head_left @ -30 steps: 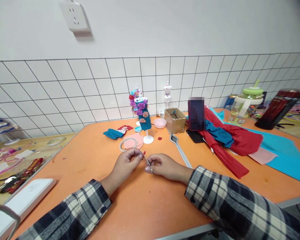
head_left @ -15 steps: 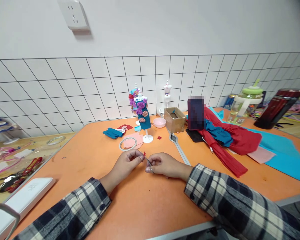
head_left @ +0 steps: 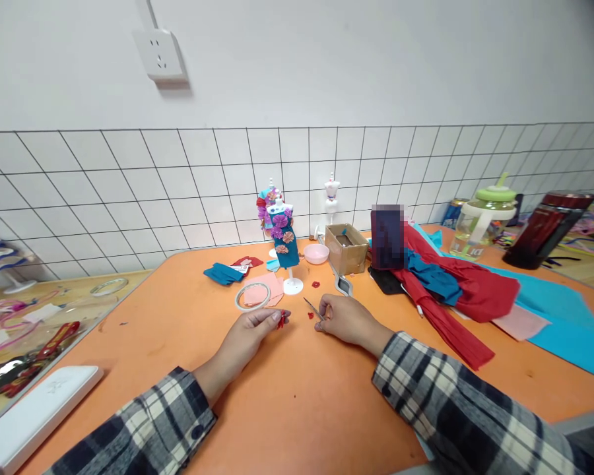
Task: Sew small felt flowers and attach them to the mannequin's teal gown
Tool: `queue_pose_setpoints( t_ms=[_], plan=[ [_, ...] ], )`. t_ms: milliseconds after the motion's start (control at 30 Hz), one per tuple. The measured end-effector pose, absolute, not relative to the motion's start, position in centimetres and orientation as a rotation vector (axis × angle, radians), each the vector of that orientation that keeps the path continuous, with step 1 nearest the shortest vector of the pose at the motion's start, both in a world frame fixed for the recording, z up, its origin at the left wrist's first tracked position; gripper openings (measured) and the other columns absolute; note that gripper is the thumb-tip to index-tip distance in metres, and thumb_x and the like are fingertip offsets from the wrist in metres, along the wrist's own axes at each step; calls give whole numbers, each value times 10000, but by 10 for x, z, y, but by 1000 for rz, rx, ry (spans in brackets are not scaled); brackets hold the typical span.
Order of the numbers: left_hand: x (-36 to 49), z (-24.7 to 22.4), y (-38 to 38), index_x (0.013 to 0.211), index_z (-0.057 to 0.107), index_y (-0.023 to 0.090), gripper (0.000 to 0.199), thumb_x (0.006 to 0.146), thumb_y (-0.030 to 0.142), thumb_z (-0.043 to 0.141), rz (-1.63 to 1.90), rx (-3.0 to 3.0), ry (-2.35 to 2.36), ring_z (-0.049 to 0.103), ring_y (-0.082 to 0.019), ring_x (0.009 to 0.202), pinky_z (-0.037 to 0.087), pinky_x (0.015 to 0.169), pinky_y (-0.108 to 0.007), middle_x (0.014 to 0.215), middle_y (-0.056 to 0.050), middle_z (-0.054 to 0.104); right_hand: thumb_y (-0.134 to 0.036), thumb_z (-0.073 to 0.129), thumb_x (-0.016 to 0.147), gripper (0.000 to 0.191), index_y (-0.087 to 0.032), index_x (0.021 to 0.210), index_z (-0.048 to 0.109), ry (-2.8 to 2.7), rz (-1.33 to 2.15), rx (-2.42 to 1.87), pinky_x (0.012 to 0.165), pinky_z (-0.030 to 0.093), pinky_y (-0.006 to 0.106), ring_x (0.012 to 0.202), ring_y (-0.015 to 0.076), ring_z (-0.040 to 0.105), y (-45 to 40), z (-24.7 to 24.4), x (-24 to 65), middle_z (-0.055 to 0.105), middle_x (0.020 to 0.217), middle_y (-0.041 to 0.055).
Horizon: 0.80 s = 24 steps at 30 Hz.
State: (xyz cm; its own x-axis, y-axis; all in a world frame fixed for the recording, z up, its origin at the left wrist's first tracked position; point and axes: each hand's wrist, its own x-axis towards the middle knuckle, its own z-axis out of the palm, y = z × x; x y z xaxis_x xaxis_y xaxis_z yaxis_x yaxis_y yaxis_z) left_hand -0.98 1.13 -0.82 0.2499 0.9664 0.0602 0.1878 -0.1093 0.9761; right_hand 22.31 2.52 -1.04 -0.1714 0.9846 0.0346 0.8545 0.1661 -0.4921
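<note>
Between its thumb and fingertips my left hand pinches a small crumpled red piece of paper or cloth. My right hand is closed around small scissors, their thin blades pointing up and left, apart from the red piece. A tiny red scrap lies on the table just left of the scissors, and another red scrap sits farther back. Beyond the hands stands a miniature dress form in a teal dress with purple and peach flowers.
A tape ring lies over pink sheets. Folded teal pieces, a pink bowl, a cardboard box and an upright dark device stand behind. Red material, a green-lidded jug and a thermos occupy the right.
My hands have moved apart, the scissors coming away from the red piece. A small red scrap now shows on the table between them. The camera view has tilted up slightly.
</note>
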Motion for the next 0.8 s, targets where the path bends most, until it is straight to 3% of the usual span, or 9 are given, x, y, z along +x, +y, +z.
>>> queue_pose_setpoints(
  t_ms=[167,333,467,600,800],
  plan=[
    [-9,-4,9,845,696,168,289,773,445,658,966,1526,1119,597,-166,776,461,780,-284,780,-28,679,-374,729,675,424,-226,1059,627,-2024,745,-1722,564,326,235,723,162,582,29,-18,225,662,813,8],
    [-8,-1,6,732,645,159,312,779,467,626,895,1612,1117,551,-160,734,430,733,-271,730,-14,629,-319,618,817,332,-251,1141,640,-1992,641,-1386,605,361,244,657,129,544,11,-4,211,638,722,-13],
    [-7,-2,6,731,643,160,324,784,479,612,841,1662,1109,536,-155,707,417,696,-262,703,-3,612,-347,660,799,259,-248,1031,719,-1961,748,-1090,587,377,230,615,100,495,0,-2,196,653,799,-4],
    [-8,-5,8,734,654,152,323,774,472,635,772,1690,1053,533,-146,701,413,685,-249,706,-2,617,-296,666,784,138,-215,863,745,-1892,836,-1080,551,358,219,596,94,473,2,-10,192,645,732,-9],
    [-8,-6,8,757,663,151,317,790,465,627,723,1712,1042,539,-146,723,415,708,-252,743,-9,630,-200,618,785,81,-186,808,695,-1993,762,-1149,538,334,214,590,89,463,2,-7,193,614,705,-21]
  ],
)
